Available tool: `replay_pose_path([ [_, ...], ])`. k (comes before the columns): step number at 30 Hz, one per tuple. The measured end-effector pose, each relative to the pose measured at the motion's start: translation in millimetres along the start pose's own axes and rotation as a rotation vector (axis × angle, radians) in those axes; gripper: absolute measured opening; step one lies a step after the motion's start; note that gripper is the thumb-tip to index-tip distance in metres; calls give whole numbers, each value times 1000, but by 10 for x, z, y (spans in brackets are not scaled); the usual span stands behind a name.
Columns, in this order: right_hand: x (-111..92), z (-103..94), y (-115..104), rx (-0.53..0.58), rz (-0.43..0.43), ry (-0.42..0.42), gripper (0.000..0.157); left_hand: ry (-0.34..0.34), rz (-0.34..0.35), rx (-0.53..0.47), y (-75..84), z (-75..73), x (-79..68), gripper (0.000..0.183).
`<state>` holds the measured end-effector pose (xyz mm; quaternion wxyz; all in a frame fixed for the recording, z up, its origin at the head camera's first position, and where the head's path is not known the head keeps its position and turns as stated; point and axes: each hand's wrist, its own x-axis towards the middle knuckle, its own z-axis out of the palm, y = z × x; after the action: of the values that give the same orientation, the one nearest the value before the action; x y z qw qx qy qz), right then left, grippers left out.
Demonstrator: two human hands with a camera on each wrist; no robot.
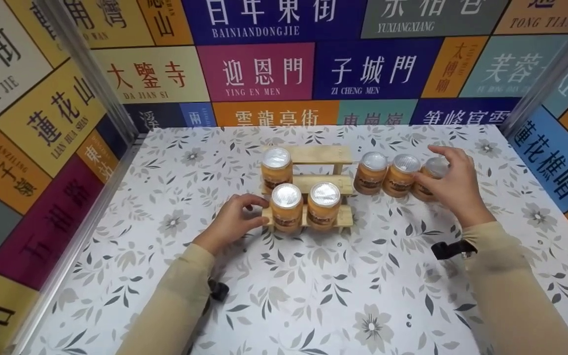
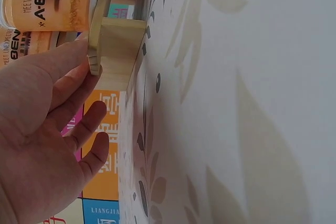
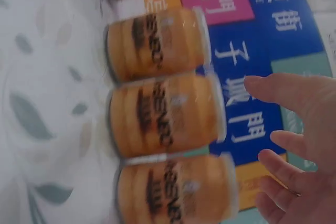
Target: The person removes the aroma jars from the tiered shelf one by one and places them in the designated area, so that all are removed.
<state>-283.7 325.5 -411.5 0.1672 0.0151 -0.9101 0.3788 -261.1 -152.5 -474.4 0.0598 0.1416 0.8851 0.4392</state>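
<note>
A white tablecloth (image 1: 289, 276) printed with grey leaves and flowers covers the table, which stands in a booth walled on the visible sides by coloured place-name panels (image 1: 264, 71). Among them are YING EN MEN on pink and ZI CHENG MEN on dark blue; clear posts run up the corners.

On the cloth stands a three-step wooden rack (image 1: 321, 154). One orange can (image 1: 277, 170) stands upright at the left end of its middle step; a front left can (image 1: 286, 212) and a front right can (image 1: 323, 207) stand on the lowest step, partly covering the steps behind. Right of the rack, three silver-lidded cans stand upright in a close row: a near can (image 1: 371, 175), a middle can (image 1: 401, 177) and an end can (image 1: 436, 167).

The left hand (image 1: 232, 217) pinches the left end of the lowest step between thumb and forefinger. The right hand (image 1: 456, 187) is at the end can, covering part of it, with thumb and forefinger spread apart. Tan sleeves (image 1: 165, 296) and black wrist straps (image 1: 449, 250) show below.

The left wrist view shows the last two fingers loosely bent, clear of the wood, and the words MEET and A-BEN on a can. The right wrist view, blurred, shows a gap between the right fingertips and the cans, which the head view hides.
</note>
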Motion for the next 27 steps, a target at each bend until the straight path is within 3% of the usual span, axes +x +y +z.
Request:
replay_pose_path([
  [5,-60,118,-255,40,-38,-71,63,-6,22,17,-6,11,4,33],
  [12,-146,334,-493,123,-28,-179,59,1,23,7,-9,10,5,34],
  [21,-161,654,-763,270,-73,-343,56,13,-12,11,6,-21,-4,34],
  [27,-189,846,-1022,327,-89,-371,52,3,0,-6,26,-4,-17,34],
])
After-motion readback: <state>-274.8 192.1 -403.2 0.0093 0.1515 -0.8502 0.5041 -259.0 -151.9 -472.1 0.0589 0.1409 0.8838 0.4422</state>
